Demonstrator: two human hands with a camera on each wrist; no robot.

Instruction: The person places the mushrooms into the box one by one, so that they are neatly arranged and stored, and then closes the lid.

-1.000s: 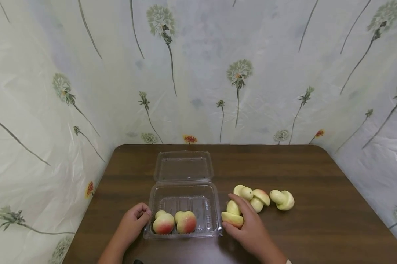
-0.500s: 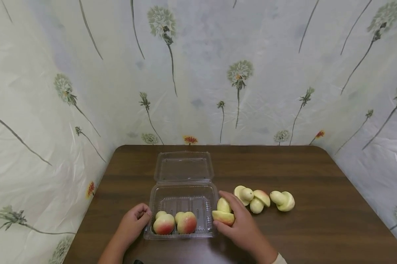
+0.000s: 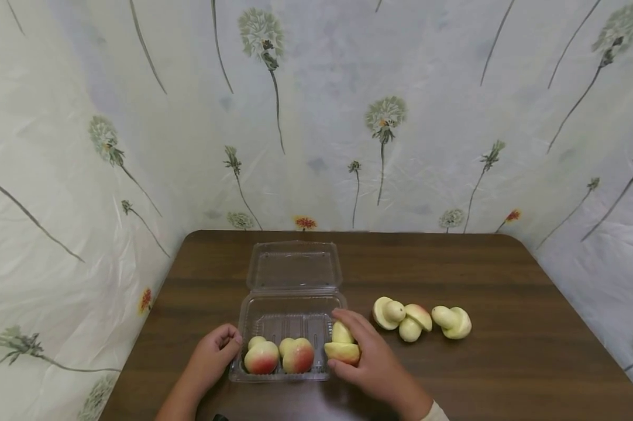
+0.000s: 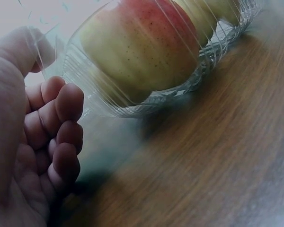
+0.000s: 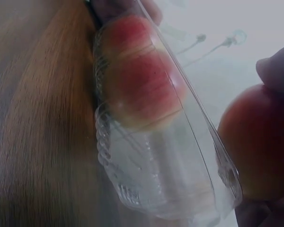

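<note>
A clear plastic clamshell box point(image 3: 290, 303) lies with its lid point(image 3: 295, 266) folded back. Two mushroom-shaped pieces, yellow with a red blush, lie in its near part: one on the left point(image 3: 261, 356), the other beside it point(image 3: 298, 355). My left hand point(image 3: 213, 352) holds the box's left rim; in the left wrist view the thumb point(image 4: 31, 49) is at the clear wall, with the other fingers curled below it. My right hand point(image 3: 375, 365) grips a third mushroom-shaped piece point(image 3: 343, 352) by its sides, over the box's right end. The right wrist view shows this piece point(image 5: 260, 142) above the rim.
Three more such pieces lie on the brown wooden table point(image 3: 485, 374) right of the box: two close together point(image 3: 387, 313) point(image 3: 415, 323) and one apart point(image 3: 452, 322). A flower-patterned sheet point(image 3: 316, 117) hangs behind the table. A small dark object point(image 3: 220, 417) shows at the bottom edge.
My right hand has carried the mushroom-shaped piece leftward, away from the others and over the box's right end. My left hand has stayed at the left rim.
</note>
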